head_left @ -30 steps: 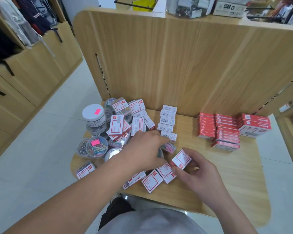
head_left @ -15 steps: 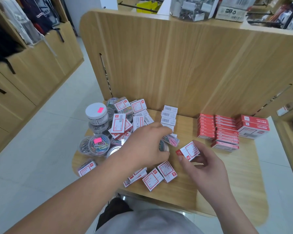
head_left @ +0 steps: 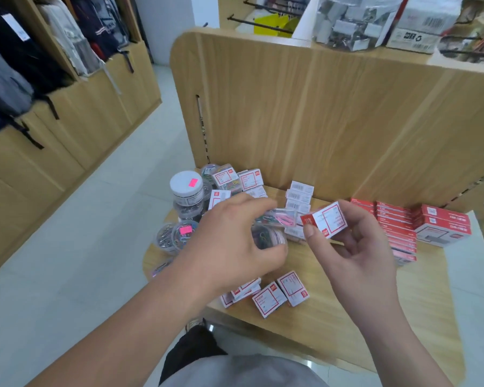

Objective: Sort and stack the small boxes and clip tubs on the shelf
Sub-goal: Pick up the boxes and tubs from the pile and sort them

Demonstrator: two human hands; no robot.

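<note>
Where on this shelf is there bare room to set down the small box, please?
The widest bare wood is at the right front corner of the shelf, bordered by the red box stacks behind and the loose white boxes on its left. The left half is crowded with clip tubs and jumbled boxes.

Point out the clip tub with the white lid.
The tub topping the left stack, pink sticker on its white lid; the other lids are clear.
</note>
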